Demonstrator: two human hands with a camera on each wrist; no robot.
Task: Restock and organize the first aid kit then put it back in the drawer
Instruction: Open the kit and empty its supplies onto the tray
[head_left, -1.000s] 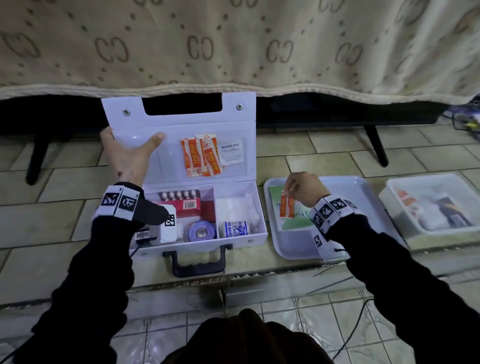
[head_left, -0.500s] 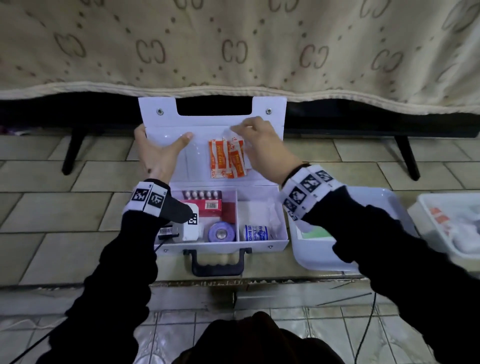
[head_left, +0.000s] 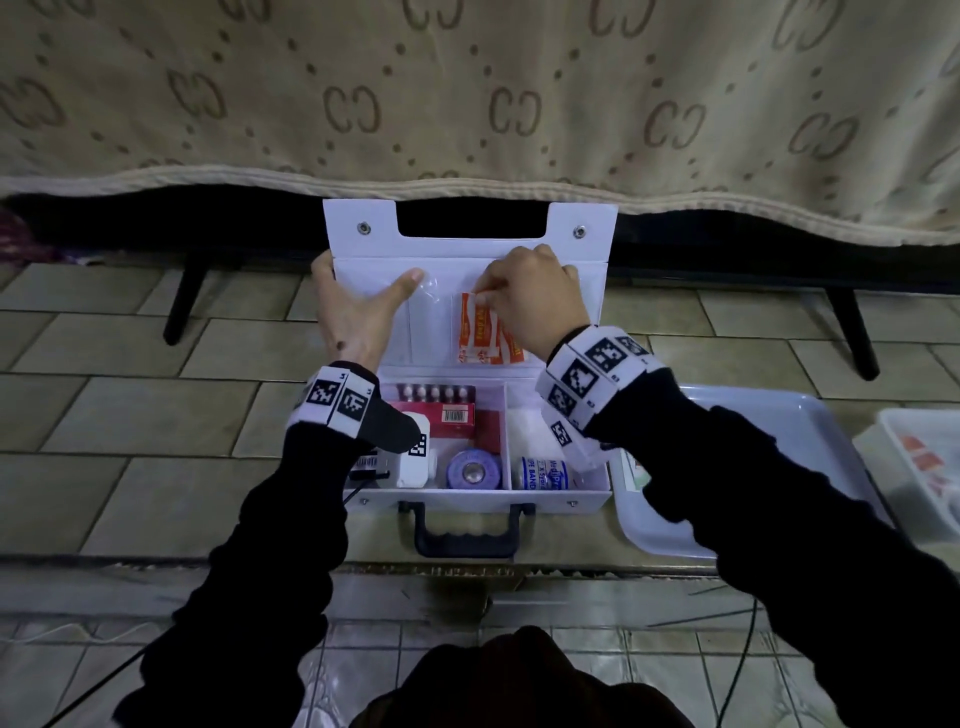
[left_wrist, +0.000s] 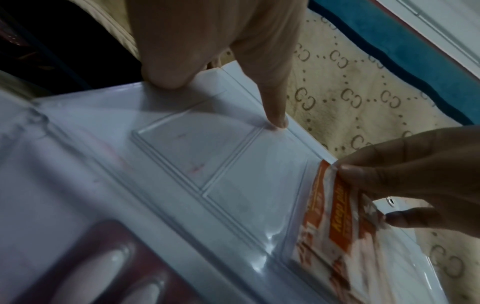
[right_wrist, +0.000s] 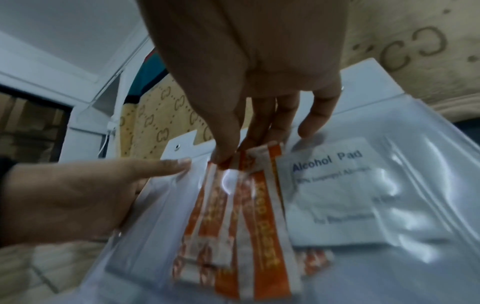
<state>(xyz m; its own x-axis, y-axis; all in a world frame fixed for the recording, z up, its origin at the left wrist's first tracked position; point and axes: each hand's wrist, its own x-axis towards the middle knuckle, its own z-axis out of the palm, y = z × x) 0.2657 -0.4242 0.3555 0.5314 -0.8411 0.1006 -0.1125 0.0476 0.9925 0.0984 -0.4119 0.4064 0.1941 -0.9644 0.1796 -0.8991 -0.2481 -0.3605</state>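
Right hand (head_left: 530, 299) now pinches "Keep plast" plasters (right_wrist: 233, 216).

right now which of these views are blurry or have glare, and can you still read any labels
Head view: sharp but dim, edges bowed by the wide lens. Left wrist view: soft all over, plaster strips smeared, print barely legible. Right wrist view: glare spots on the clear pocket and over the plasters; the alcohol pad title reads, its smaller lines blur.

Tiled floor, draped bed, dim light.
A beige patterned blanket (head_left: 467, 104) hangs over dark space beneath; black legs (head_left: 182, 301) stand on grey-green floor tiles (head_left: 130, 415).
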